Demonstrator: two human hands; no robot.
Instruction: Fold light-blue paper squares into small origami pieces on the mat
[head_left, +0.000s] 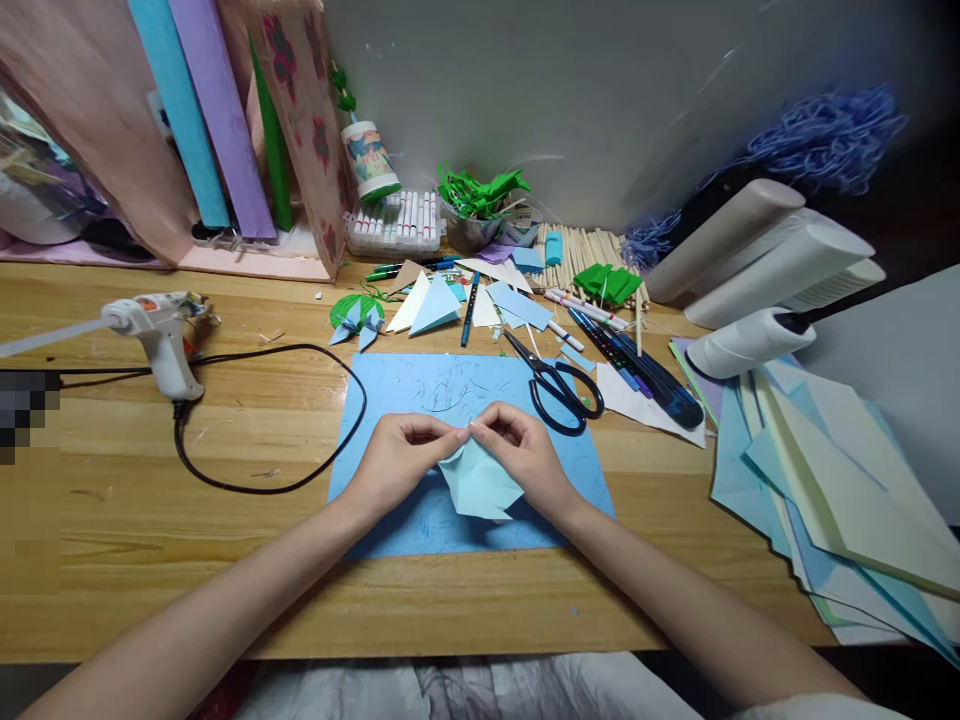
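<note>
A folded piece of pale blue paper (480, 482) lies over a blue mat (420, 392) on the wooden desk (150, 500). My left hand (401, 460) pinches its top edge from the left. My right hand (521, 455) pinches the same edge from the right, fingertips almost meeting at the paper's upper corner. Black scissors (559, 390) lie just beyond my right hand, at the mat's far right corner.
A white glue gun (157, 335) with a black cable (262, 480) stands at the left. Folded paper shapes (431, 305), pens (637, 365), wooden sticks (585, 250) and a marker box (397, 225) crowd the back. Stacked paper sheets (832, 500) and a white lamp (757, 280) are at right.
</note>
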